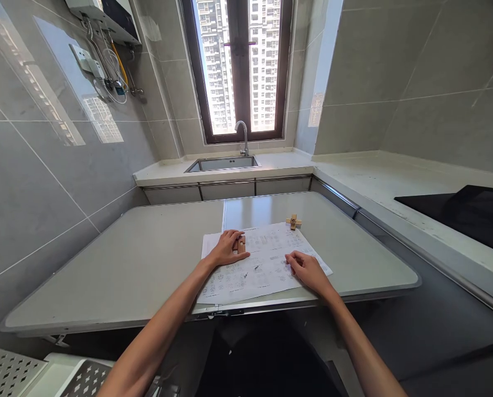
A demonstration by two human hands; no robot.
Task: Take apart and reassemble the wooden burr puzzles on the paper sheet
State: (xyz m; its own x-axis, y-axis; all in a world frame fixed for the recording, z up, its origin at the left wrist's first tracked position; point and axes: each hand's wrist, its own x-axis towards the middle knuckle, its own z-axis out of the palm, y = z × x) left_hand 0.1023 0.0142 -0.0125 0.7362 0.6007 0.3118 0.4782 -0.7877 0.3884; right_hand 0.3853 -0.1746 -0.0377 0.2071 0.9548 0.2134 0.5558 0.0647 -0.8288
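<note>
Printed sheets of paper point(267, 275) with small diagrams lie on the folding table near its front edge. My left hand point(226, 249) rests on their left part, its thumb and fingers curved around reddish-brown wooden puzzle pieces point(241, 245). The hand partly hides these pieces. On the right part of the sheets lies my right hand point(308, 271), its fingers curled in, and I see nothing between them. Beyond that hand, by the far right corner of the paper, a yellowish cross-shaped wooden puzzle point(293, 222) stands on the table.
The light folding table point(147, 264) has a seam down its middle. Behind it runs a white counter point(283, 160) with a sink point(221, 164) and faucet point(242, 132). A black item point(470, 212) lies on the right counter. Perforated plastic baskets point(10, 372) stand low at left.
</note>
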